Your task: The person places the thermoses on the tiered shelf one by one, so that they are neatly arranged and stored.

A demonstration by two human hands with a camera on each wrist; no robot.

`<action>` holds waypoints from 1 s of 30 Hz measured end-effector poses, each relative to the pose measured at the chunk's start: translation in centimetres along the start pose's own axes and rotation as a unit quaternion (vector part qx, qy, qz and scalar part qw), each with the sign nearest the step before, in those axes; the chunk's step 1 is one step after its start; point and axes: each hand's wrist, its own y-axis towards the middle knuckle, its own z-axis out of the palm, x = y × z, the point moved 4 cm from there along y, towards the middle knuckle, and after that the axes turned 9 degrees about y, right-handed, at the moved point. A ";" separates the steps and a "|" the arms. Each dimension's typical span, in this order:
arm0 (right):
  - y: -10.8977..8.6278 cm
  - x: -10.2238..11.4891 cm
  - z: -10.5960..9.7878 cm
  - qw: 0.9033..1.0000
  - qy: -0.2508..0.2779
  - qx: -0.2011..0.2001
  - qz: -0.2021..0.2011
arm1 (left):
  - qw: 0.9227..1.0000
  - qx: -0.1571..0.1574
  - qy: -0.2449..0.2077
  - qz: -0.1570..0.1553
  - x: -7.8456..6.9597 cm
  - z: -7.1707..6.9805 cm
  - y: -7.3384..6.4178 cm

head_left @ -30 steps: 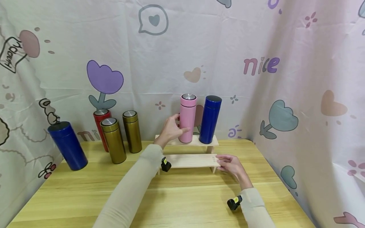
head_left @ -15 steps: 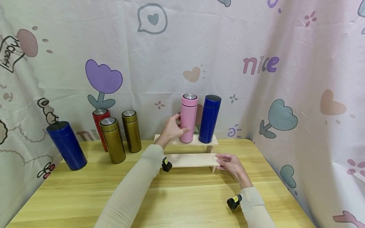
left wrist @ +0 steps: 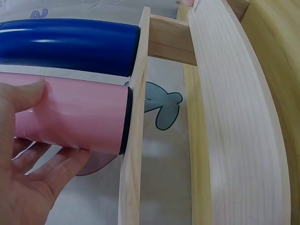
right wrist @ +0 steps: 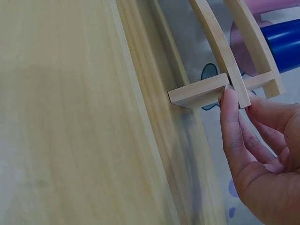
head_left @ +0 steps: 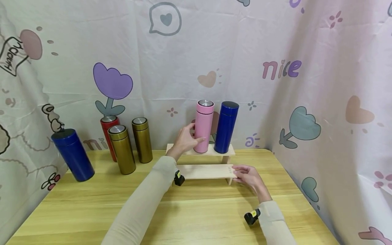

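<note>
My left hand grips a pink thermos bottle round its lower half, thumb in front and fingers behind. The bottle stands upright on the upper board of a small two-step wooden rack. To its right on that board is a blue thermos bottle, with a narrow gap between the two in the left wrist view. At the right end of the lower board, my right hand pinches the wood between thumb and fingers, as the right wrist view shows.
Left on the wooden table stand two gold thermos bottles, a red one partly hidden behind them, and a wider blue one. A patterned cloth hangs behind and beside the table.
My left hand has slid the pink thermos bottle slightly right along the upper board, nearer the blue one. The right hand stays on the rack's end.
</note>
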 end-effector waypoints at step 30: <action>0.0 -0.1 0.0 1.000 0.002 0.006 -0.006 | 0.999 0.021 -0.038 0.008 0.9 -1.7 -1.2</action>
